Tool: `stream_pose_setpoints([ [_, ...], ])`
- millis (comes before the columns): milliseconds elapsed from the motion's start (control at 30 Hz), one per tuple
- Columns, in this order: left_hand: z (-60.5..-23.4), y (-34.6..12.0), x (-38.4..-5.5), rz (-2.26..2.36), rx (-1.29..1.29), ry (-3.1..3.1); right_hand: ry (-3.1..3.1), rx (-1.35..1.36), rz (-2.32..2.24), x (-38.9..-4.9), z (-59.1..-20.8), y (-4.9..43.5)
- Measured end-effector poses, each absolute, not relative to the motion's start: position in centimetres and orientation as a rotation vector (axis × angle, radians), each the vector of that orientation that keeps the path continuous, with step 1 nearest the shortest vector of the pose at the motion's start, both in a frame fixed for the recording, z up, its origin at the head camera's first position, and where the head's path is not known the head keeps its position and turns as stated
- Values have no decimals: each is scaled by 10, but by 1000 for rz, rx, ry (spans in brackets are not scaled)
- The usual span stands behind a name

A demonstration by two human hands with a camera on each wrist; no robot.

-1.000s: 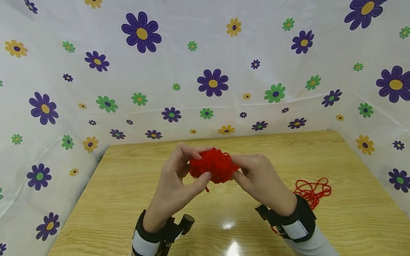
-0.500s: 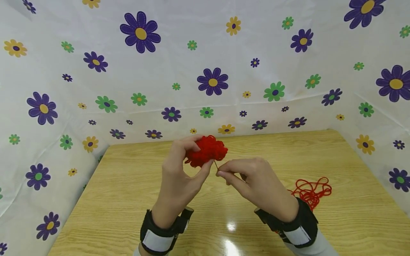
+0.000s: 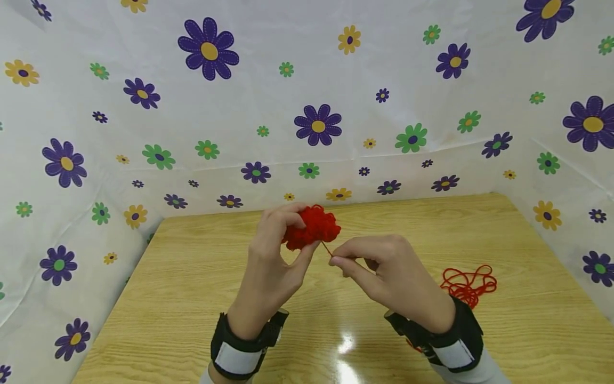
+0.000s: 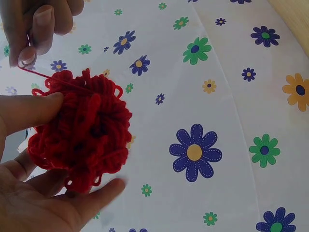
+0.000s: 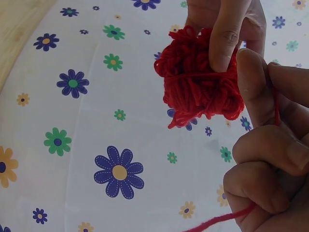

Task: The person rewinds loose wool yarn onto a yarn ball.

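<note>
My left hand point(image 3: 275, 261) grips a looped bundle of red yarn point(image 3: 314, 226) above the table, its thumb pressing the near side. In the left wrist view the bundle point(image 4: 84, 130) shows many loops around its edge, with a strand crossing its top. My right hand point(image 3: 384, 266) pinches that strand between thumb and index finger, a short way right of the bundle. The strand point(image 4: 48, 76) runs taut between the two hands. In the right wrist view the yarn also passes through the curled lower fingers, and its tail point(image 5: 217, 221) trails out below them.
A loose tangle of red yarn point(image 3: 467, 285) lies on the wooden table point(image 3: 182, 298) at the right, partly behind the right wrist. A white flower-printed cloth point(image 3: 268, 101) walls the back and sides. Both wrists wear black straps with cameras.
The bundle has risen and shifted slightly left in the left hand. My right hand has left its side and dropped a little, drawing a strand out, which is now slightly longer.
</note>
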State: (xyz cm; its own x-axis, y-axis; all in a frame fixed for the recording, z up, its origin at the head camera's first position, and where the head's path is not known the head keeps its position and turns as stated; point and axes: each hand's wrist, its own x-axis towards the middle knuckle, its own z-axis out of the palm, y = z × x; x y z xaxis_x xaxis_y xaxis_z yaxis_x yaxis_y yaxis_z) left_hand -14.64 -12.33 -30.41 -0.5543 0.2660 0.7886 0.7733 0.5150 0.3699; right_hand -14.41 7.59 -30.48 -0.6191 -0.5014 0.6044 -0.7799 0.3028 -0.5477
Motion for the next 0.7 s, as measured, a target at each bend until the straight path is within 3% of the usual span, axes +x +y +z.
stream_pose_setpoints([
  [700,-310,-122,-144,-935,-968,-2323,-2051,1239,1324,-124,-278,73],
])
